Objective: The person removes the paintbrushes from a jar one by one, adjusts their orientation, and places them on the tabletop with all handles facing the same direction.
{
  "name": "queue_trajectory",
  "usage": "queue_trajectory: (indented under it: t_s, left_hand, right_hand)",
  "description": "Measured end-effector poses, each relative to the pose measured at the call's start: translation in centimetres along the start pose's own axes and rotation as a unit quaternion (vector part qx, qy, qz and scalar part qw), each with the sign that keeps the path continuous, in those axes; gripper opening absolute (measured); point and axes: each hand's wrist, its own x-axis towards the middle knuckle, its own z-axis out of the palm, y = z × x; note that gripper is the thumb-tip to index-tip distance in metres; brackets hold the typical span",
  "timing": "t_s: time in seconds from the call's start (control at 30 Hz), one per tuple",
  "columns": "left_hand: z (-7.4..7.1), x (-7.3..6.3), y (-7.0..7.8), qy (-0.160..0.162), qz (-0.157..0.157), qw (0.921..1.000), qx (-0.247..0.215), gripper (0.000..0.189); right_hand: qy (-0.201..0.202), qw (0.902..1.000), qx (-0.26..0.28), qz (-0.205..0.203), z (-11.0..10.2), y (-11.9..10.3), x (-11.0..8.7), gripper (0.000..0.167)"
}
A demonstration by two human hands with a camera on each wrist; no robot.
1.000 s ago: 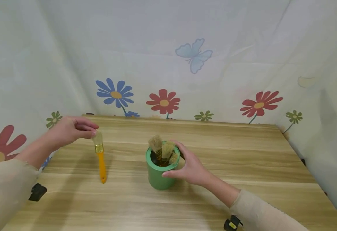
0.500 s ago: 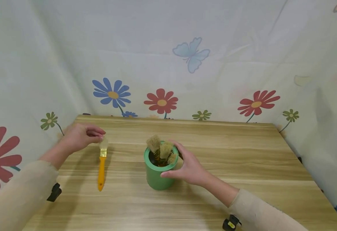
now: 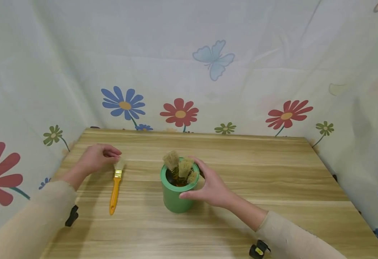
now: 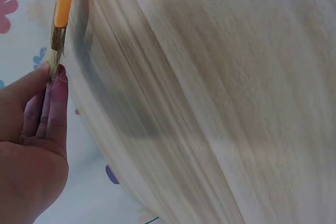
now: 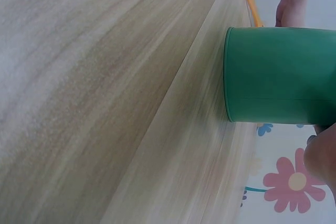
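My left hand [image 3: 98, 158] pinches the bristle tips of a paintbrush [image 3: 115, 192] between thumb and fingers. The brush has a yellow-orange handle, a gold metal ferrule and pale bristles. Its handle points toward me, low over the tabletop left of centre. In the left wrist view, the bristles [image 4: 53, 61] sit between thumb and fingertips. A green cylindrical can [image 3: 176, 201] stands upright at the middle of the table. Paintbrushes [image 3: 171, 160] stick out of it, bristles up, their handles hidden inside. Around the can's right side, near the rim, my right hand [image 3: 215, 187] holds on.
Both things are on a wood-grain table [image 3: 257, 165]. A white cloth [image 3: 163, 46] printed with flowers and a butterfly hangs behind and at both sides. Small black devices [image 3: 259, 249] sit by both sleeves.
My left hand has moved right and down toward the table, carrying the paintbrush, whose handle now tilts the other way. The right hand stays on the can.
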Motion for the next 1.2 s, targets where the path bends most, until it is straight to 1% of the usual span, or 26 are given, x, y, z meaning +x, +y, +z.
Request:
queue_trajectory:
  t_s: [0.27,0.43,0.57,0.7,0.8,1.0,1.1,1.2]
  left_hand:
    - [0.6,0.3,-0.1,0.002,-0.007,1.0,-0.004,0.022]
    - [1.1,0.4,0.2,0.008,-0.003,0.9999,-0.008,0.021]
    - [1.3,0.4,0.3,0.011,-0.003,0.9999,-0.012,0.021]
    - [1.4,0.3,0.2,0.019,-0.01,0.9997,-0.008,0.023]
    - [1.4,0.1,-0.1,0.028,-0.013,0.9995,-0.008,0.025]
    - [1.1,-0.1,-0.3,0.035,-0.023,0.9991,-0.012,0.029]
    - [0.7,-0.2,0.0,0.032,-0.026,0.9989,-0.022,0.034]
    - [0.1,-0.3,1.0,0.023,-0.026,0.9986,-0.04,0.042]
  right_hand:
    - [-0.003,1.0,0.002,0.003,-0.2,-0.3,0.0,0.101]
    - [-0.002,1.0,0.001,0.008,-0.2,-0.4,-0.1,0.103]
    - [-0.001,0.9999,0.002,0.01,-0.2,-0.3,-0.3,0.103]
    - [0.0,1.0,0.0,0.008,-0.2,-0.3,-0.2,0.104]
    - [0.0,0.9999,-0.004,0.009,-0.2,-0.3,-0.1,0.104]
    - [-0.002,0.9999,-0.004,0.011,-0.2,-0.4,-0.1,0.103]
    - [-0.003,0.9999,-0.002,0.01,-0.2,-0.3,-0.1,0.103]
    - [-0.004,0.9999,0.002,0.01,-0.2,-0.3,0.0,0.102]
